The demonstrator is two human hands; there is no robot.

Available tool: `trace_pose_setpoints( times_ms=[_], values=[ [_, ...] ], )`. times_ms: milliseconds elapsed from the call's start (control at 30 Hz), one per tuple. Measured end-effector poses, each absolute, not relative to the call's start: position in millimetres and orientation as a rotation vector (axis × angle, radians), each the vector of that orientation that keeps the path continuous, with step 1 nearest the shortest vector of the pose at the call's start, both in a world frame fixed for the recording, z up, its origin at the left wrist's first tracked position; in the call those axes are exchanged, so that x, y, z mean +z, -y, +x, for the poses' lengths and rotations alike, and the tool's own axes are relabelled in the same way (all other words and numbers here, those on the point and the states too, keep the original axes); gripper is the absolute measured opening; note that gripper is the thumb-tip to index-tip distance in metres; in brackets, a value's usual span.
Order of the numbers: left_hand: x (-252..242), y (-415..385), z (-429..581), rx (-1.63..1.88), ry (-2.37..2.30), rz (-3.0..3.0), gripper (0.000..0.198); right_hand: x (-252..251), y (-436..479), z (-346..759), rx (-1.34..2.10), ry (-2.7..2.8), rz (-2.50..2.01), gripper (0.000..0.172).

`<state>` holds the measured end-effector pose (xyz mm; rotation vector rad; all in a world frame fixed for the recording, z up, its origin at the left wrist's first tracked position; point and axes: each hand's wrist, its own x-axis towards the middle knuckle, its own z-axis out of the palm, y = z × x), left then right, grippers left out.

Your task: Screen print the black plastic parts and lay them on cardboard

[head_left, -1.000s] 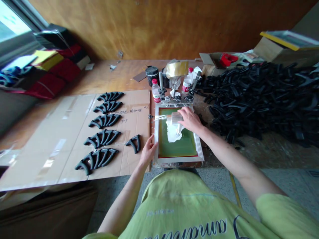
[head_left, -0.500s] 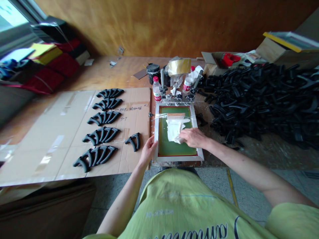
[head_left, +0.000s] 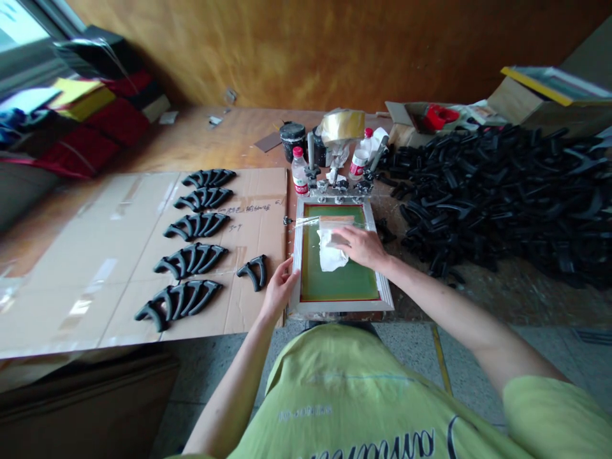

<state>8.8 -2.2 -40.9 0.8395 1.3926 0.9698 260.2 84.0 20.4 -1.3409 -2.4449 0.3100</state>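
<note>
A screen-printing frame (head_left: 298, 255) with a green mesh lies in front of me. White ink (head_left: 332, 258) is spread over the middle of the mesh. My left hand (head_left: 280, 287) grips the frame's left edge, thumb toward the rim. Over the upper part of the ink, my right hand (head_left: 364, 247) has its fingers closed on a small pale scraper (head_left: 338, 238), mostly covered by the hand and partly blurred. A strip of clear tape (head_left: 308, 222) crosses the mesh above the ink. Hinge clamps (head_left: 340, 186) hold the frame's far end.
Black curved handles (head_left: 184, 298) stand in several rows on a cardboard sheet (head_left: 115, 255); one handle (head_left: 253, 273) lies apart near my left hand. A big heap of black parts (head_left: 502, 197) fills the right. Behind the frame are a bottle (head_left: 300, 175) and a black tub (head_left: 292, 140).
My right hand has moved away from me with the scraper, from the ink's near edge to its upper part. My left hand stays on the frame.
</note>
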Motion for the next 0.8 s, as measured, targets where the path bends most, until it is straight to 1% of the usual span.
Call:
trace_pose_setpoints(
  times_ms=[67,133,167,233,333,400,500,567,667,733,800],
  values=[
    [-24.0,0.5,5.8,0.983,-1.377,0.879,0.077,36.8,-112.5,260.3,0.282,2.315,-1.430,0.053],
    [-1.6,-2.9,4.0,1.025,-1.338,0.901,0.067,50.8,-138.1,276.2,0.229,2.161,-1.464,0.060],
    [11.0,-5.7,4.1,1.063,-1.312,0.897,0.059,55.5,-148.9,290.2,0.203,2.064,-1.466,0.060],
    [37.6,-14.6,6.7,1.168,-1.249,0.900,0.049,57.3,-165.1,324.9,0.170,1.842,-1.483,0.053],
    [77.3,-38.8,14.9,1.371,-1.154,1.000,0.049,37.0,-168.1,365.1,0.236,1.647,-1.636,0.041],
    [100.8,-61.5,20.9,1.462,-1.105,1.074,0.050,11.5,-152.2,367.4,0.341,1.681,-1.719,0.036],
    [124.6,-93.7,27.1,1.510,-1.054,1.113,0.049,-26.3,-112.9,337.5,0.461,2.010,-1.710,0.033],
    [126.8,-103.2,30.6,1.548,-1.039,1.099,0.049,-39.7,-90.5,311.3,0.415,2.289,-1.701,0.029],
    [103.3,-85.6,41.1,1.562,-1.108,0.995,0.049,-35.9,-73.5,282.2,0.336,2.451,-1.824,0.019],
    [73.6,-55.2,53.5,1.339,-1.166,0.915,0.052,-24.3,-65.2,267.7,0.384,2.383,-1.939,0.020],
    [41.1,-19.9,67.8,0.891,-1.150,0.852,0.058,-14.1,-50.8,250.3,0.387,2.309,-1.925,0.024]
  ],
)
